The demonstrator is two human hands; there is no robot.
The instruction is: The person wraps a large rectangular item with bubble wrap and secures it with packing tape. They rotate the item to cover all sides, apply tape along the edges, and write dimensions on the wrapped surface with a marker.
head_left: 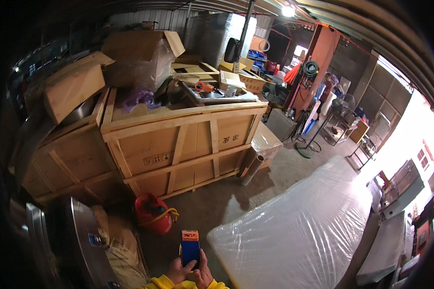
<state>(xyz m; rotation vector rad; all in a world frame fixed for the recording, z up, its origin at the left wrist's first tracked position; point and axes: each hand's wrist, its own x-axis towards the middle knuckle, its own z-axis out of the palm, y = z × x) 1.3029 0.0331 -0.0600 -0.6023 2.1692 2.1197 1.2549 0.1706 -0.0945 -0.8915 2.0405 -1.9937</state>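
Observation:
At the bottom middle of the head view, a slim blue box (191,251) with an orange end is held upright, its orange end pointing away from me. My left hand (179,271) grips its lower left side, the thumb across its face. Against the lower right side is my right hand (204,274), its fingers along the edge. Yellow sleeves cover both wrists. Just beyond the hands, to the left, stands a red gas cylinder (152,216) with a yellow hose.
A large wooden-framed crate (193,125) ahead carries a tray (217,98) of tools and open cartons. A cardboard tube (252,170) leans by its corner. To the right lies a big plastic-wrapped panel (299,226). Metal cabinets (84,241) stand left. Another person (328,89) is far off.

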